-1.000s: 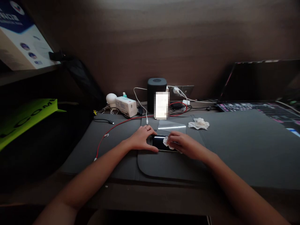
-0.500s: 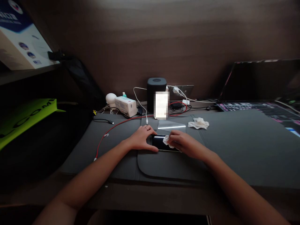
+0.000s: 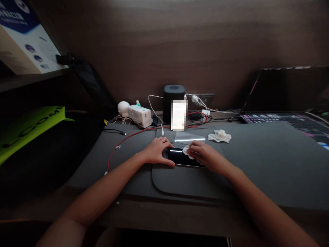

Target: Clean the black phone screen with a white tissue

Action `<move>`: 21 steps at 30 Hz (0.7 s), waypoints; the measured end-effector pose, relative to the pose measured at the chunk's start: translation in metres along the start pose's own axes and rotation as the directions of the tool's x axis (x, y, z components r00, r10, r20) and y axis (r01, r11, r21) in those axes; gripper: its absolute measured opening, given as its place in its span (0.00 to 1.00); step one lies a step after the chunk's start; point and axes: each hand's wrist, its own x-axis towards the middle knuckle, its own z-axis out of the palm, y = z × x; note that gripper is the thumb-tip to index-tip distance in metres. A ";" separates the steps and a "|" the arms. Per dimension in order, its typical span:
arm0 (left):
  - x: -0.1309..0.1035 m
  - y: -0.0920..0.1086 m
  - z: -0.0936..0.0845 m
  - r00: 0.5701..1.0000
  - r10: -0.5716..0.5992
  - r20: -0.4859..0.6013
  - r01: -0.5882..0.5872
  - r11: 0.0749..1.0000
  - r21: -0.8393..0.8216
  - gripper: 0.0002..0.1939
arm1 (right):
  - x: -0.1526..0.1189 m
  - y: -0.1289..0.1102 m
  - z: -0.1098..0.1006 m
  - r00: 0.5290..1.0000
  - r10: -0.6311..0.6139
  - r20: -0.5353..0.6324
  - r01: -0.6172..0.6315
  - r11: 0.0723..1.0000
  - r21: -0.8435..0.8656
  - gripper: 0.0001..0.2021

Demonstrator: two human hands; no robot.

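A smartphone [image 3: 178, 158] lies flat on a grey mat, its dark screen up and a bright streak of light reflected in it. My left hand [image 3: 156, 151] grips the phone's left end, thumb on the near edge and fingers at the far edge. Pinched in my right hand [image 3: 207, 156] is a crumpled white tissue [image 3: 185, 150], pressed against the screen; this hand hides the phone's right end. Just beyond the phone rests a thin shiny rectangular sheet [image 3: 189, 136]. Another crumpled tissue [image 3: 219, 136] sits to its right.
Behind the mat [image 3: 269, 164] stand a dark speaker [image 3: 174, 90], a blurred-out white card, a small white box [image 3: 140, 116] and a white bulb [image 3: 123, 107]. A red cable [image 3: 109, 156] curves across the left side. An open laptop [image 3: 269, 118] is at the right.
My right hand has slid the tissue slightly to the right along the phone screen. My left hand keeps its hold on the phone. The whole view has shifted a little.
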 end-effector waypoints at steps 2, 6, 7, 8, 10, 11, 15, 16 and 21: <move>0.000 -0.001 0.000 1.000 0.007 -0.007 -0.007 1.000 -0.002 0.36 | -0.001 0.001 0.000 1.000 0.018 -0.017 -0.018 1.000 -0.022 0.10; 0.000 0.000 0.000 1.000 0.008 -0.005 -0.008 1.000 -0.003 0.37 | 0.003 -0.012 0.013 0.999 -0.033 -0.024 0.033 0.999 -0.032 0.12; 0.000 0.000 -0.001 1.000 0.008 0.000 -0.008 1.000 -0.002 0.36 | 0.004 -0.018 0.017 0.998 -0.067 -0.017 0.067 0.997 -0.028 0.12; 0.000 0.001 -0.001 1.000 0.009 0.003 -0.009 1.000 0.001 0.36 | 0.006 -0.024 0.021 0.995 -0.104 -0.006 0.104 0.994 -0.024 0.13; 0.000 0.001 -0.001 1.000 0.019 0.005 -0.019 1.000 0.012 0.33 | 0.008 -0.034 0.026 0.985 -0.172 0.023 0.173 0.985 -0.023 0.14; 0.000 0.001 -0.001 1.000 0.025 0.003 -0.025 0.999 0.020 0.32 | 0.008 -0.037 0.028 0.980 -0.197 0.041 0.198 0.980 -0.029 0.15; 0.000 0.002 0.000 1.000 0.014 -0.007 -0.014 1.000 0.028 0.32 | 0.008 -0.038 0.025 0.974 -0.210 0.082 0.215 0.976 -0.047 0.14; 0.000 0.001 0.000 1.000 0.006 -0.004 -0.006 1.000 0.022 0.33 | 0.008 -0.035 0.023 0.979 -0.193 0.072 0.196 0.979 -0.048 0.14; 0.001 0.000 0.000 1.000 0.008 0.009 -0.009 1.000 0.009 0.36 | 0.008 -0.030 0.022 0.991 -0.133 0.012 0.133 0.989 -0.070 0.15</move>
